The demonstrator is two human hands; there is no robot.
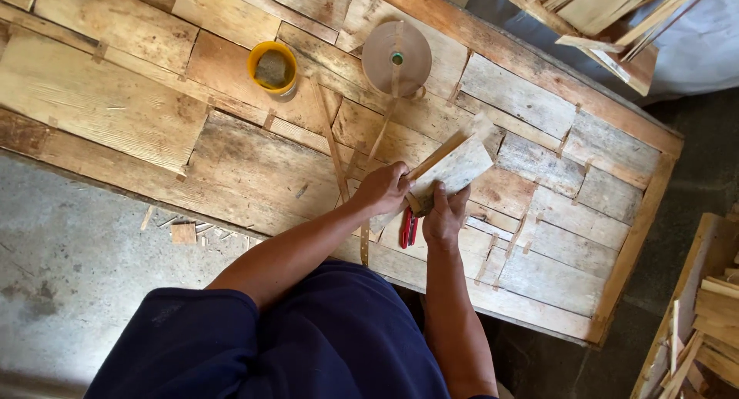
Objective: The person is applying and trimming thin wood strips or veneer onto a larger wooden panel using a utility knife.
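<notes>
both hands clamped on a thin wood veneer piece (459,168), left hand (381,189) and right hand (444,218) side by side, red cutter (408,228) lying just below

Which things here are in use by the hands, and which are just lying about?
In use: wood piece held by left hand and right hand; tape strip running from the brown tape roll.

Lying about: yellow cup, red tool, wood scraps on the floor, stacked slats.
</notes>
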